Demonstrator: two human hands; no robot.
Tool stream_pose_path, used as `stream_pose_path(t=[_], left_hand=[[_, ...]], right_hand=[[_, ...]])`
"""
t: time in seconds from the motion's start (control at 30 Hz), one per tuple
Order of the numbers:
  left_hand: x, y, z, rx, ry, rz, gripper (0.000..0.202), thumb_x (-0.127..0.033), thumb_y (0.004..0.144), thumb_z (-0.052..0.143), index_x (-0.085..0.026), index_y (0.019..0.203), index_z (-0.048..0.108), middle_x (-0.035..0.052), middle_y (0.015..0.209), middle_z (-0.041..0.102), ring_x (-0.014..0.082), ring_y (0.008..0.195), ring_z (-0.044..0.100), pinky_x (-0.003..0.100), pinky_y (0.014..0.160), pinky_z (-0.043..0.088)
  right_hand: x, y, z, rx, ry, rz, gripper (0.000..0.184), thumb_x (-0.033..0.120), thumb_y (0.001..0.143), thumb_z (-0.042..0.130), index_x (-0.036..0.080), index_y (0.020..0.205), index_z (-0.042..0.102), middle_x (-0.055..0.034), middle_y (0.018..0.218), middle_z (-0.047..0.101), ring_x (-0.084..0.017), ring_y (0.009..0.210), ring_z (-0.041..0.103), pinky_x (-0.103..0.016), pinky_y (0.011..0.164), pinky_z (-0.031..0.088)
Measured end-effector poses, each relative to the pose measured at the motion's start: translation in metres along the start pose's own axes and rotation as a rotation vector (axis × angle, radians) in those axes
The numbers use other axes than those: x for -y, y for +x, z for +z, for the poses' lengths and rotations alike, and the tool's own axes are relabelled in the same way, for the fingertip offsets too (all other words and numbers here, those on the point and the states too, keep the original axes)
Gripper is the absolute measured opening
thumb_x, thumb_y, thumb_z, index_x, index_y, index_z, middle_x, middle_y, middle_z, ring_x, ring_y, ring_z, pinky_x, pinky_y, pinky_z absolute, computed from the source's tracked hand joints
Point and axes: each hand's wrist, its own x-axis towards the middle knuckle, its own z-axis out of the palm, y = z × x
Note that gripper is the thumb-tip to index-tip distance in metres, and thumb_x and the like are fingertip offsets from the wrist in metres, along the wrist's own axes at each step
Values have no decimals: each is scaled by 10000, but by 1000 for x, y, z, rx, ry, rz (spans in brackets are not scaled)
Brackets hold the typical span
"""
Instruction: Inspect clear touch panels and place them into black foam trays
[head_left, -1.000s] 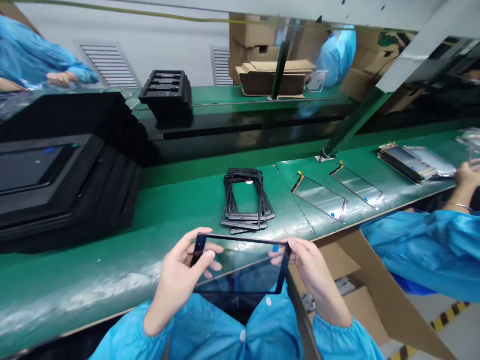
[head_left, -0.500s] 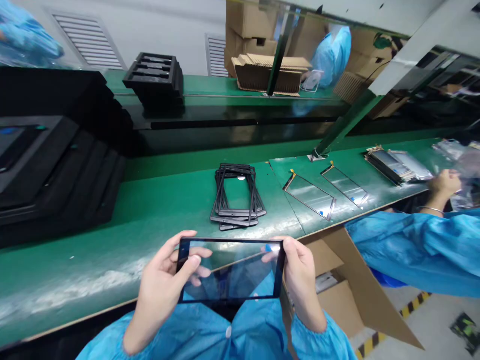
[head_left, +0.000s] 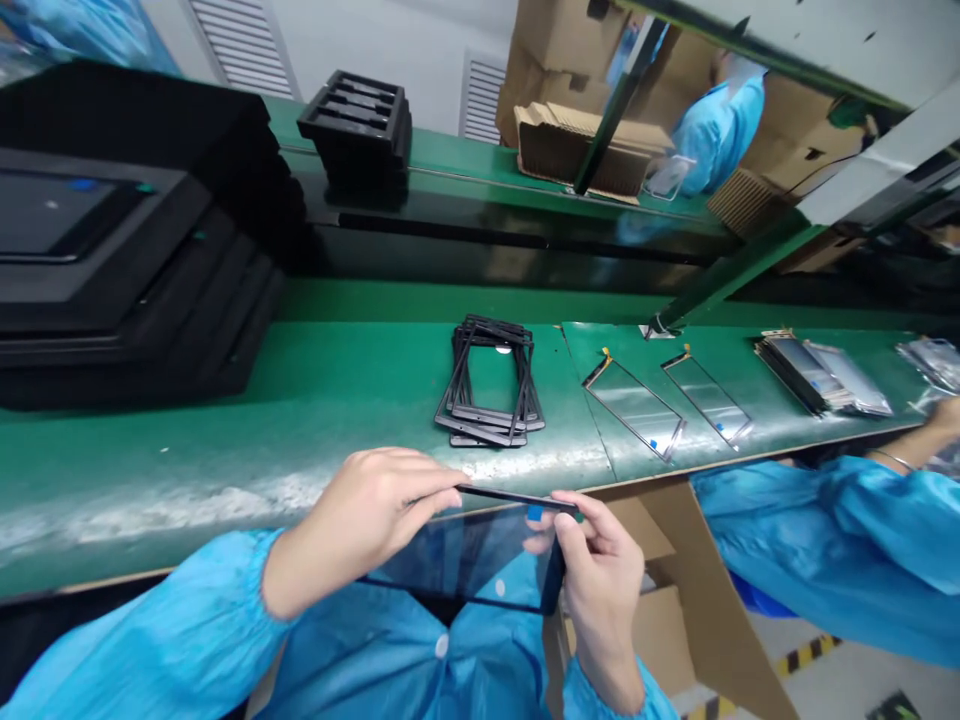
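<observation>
Since the earlier frame, the left hand [head_left: 386, 500] shifts from the left end of the framed panel [head_left: 480, 555] to its long upper edge, while the right hand [head_left: 600, 565] stays at the upper right corner. Behind, a white wall [head_left: 390, 40] with louvred vents [head_left: 244, 45] rises beyond the green counter [head_left: 345, 370], which gleams pale along its front. Black foam trays [head_left: 210, 240] stand stacked at the left; at the right, below the counter, an open cardboard box [head_left: 720, 610] adjoins a co-worker's blue sleeve [head_left: 840, 550]. Black frames [head_left: 480, 432] lie piled askew mid-counter, two clear panels [head_left: 634, 400] to their right. The framed panel is held tilted before the counter's edge, left grip pinched on its upper edge, right grip clamped on the corner. Any print on its blue tab [head_left: 535, 512] is too small to read.
</observation>
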Motion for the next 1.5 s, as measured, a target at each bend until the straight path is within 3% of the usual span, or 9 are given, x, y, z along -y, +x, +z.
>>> stream_pose_path(t=[0.27, 0.43, 0.53, 0.63, 1.1, 1.2, 1.3, 1.37, 1.5], left_hand=[[-17, 2, 7, 119, -59, -31, 341, -261, 1049, 574, -238, 1348, 736, 70, 1170, 832, 270, 999, 805, 327, 813, 615], [-24, 5, 21, 124, -502, -453, 364, -345, 1051, 552, -284, 1341, 764, 53, 991, 857, 244, 749, 813, 326, 725, 638], [-24, -3, 25, 29, -829, -728, 408, -407, 1041, 561, -189, 1321, 762, 127, 1054, 844, 263, 777, 824, 311, 629, 648], [-27, -9, 29, -64, -983, -850, 439, -444, 1016, 603, -133, 1297, 735, 182, 1128, 821, 271, 810, 827, 307, 621, 661], [-29, -12, 25, -44, -954, -840, 414, -432, 928, 736, -180, 1253, 782, 172, 1200, 811, 335, 950, 825, 395, 777, 698], [-25, -7, 19, 89, -746, -663, 487, -318, 888, 779, -283, 1372, 739, 104, 1315, 777, 326, 1174, 758, 408, 1008, 619], [-26, -1, 14, 294, -652, -545, 570, -298, 917, 736, -372, 1475, 646, 52, 1263, 799, 287, 1036, 800, 383, 929, 640], [-26, -1, 12, 286, -723, -650, 557, -343, 969, 670, -352, 1521, 589, 61, 1158, 827, 260, 872, 822, 329, 751, 660], [-20, -9, 6, -25, -887, -894, 497, -461, 958, 699, -220, 1384, 612, 150, 1125, 825, 275, 801, 830, 276, 573, 622]], right_hand=[[2, -1, 11, 126, 37, 32, 271, 456, 896, 799, 214, 1019, 800, -46, 720, 833, -217, 552, 796, -260, 569, 646], [0, 10, 19, 363, 195, 163, 447, 581, 931, 732, 236, 1207, 796, -80, 898, 858, -272, 818, 836, -357, 754, 678], [-7, 21, 14, 275, 263, 190, 459, 619, 932, 712, 203, 1079, 839, -148, 1097, 843, -287, 837, 838, -344, 695, 673], [-13, 27, 11, 191, 264, 175, 494, 643, 893, 746, 162, 943, 844, -137, 816, 846, -280, 654, 818, -346, 620, 661], [9, 23, 10, 177, 58, 30, 429, 622, 956, 652, 239, 801, 766, -67, 662, 815, -251, 545, 776, -350, 575, 646], [9, 19, 19, 341, -23, 17, 366, 524, 969, 665, 240, 776, 791, -30, 663, 816, -224, 568, 786, -303, 581, 629], [8, 19, 29, 444, -77, -38, 159, 389, 891, 779, 251, 836, 834, 6, 698, 818, -197, 581, 775, -271, 593, 612], [7, 24, 27, 297, -119, -162, 131, 330, 910, 751, 262, 969, 847, -14, 843, 843, -204, 710, 796, -292, 708, 630], [-2, 44, 1, -4, -149, -284, 314, 409, 1030, 577, 256, 1136, 829, -96, 1229, 803, -280, 1151, 747, -418, 1026, 576]])
